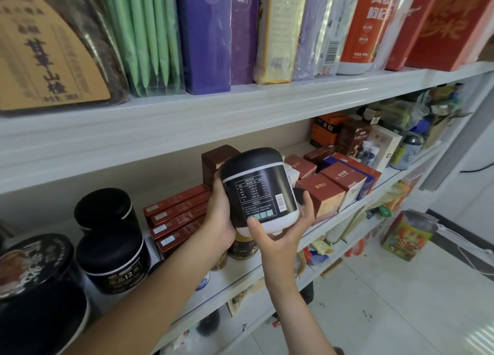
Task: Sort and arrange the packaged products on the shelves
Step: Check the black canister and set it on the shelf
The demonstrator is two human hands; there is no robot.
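A black jar (pixel 260 191) with a black lid, a white base and a printed label is held tilted in front of the middle shelf (pixel 267 271). My left hand (pixel 220 218) grips its left side. My right hand (pixel 280 230) cups its white bottom from below, thumb on the label. Behind the jar lies a stack of flat red boxes (pixel 176 215), with a brown box (pixel 213 162) upright beside them. Similar black canisters (pixel 112 258) stand at the left of the same shelf. A gold-labelled jar (pixel 243 245) sits partly hidden under my hands.
Red-brown cartons (pixel 328 194) crowd the shelf to the right, with more boxes and tins (pixel 406 151) further back. The upper shelf (pixel 187 119) carries upright purple, green and red packages. Lower shelves hold loose packets. A colourful tin (pixel 406 234) stands on the tiled floor.
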